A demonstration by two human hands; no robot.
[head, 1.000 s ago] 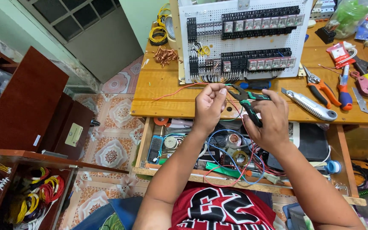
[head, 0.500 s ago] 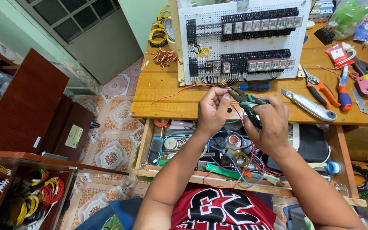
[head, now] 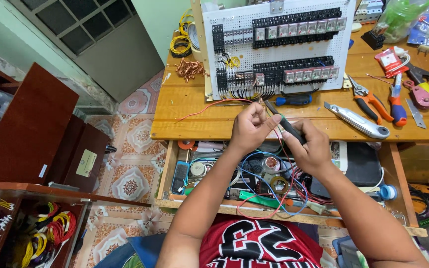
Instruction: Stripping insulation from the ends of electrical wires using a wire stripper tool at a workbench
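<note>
So the pliers [head: 285, 122] just went from spread to squeezed shut in the right hand [head: 311, 146], nose down on the red wire [head: 214, 104] that the left hand [head: 250, 126] pinches at frame centre, below the white relay panel [head: 274, 44]. Looks like stripping's underway.

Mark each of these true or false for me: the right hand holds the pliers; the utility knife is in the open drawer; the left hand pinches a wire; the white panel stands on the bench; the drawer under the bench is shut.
1. The right hand holds the pliers. True.
2. The utility knife is in the open drawer. False: it lies on the bench top, to the right of the hands.
3. The left hand pinches a wire. True: a thin wire leads into its fingertips.
4. The white panel stands on the bench. True.
5. The drawer under the bench is shut. False: it is pulled out, full of wires and tape rolls.
</note>
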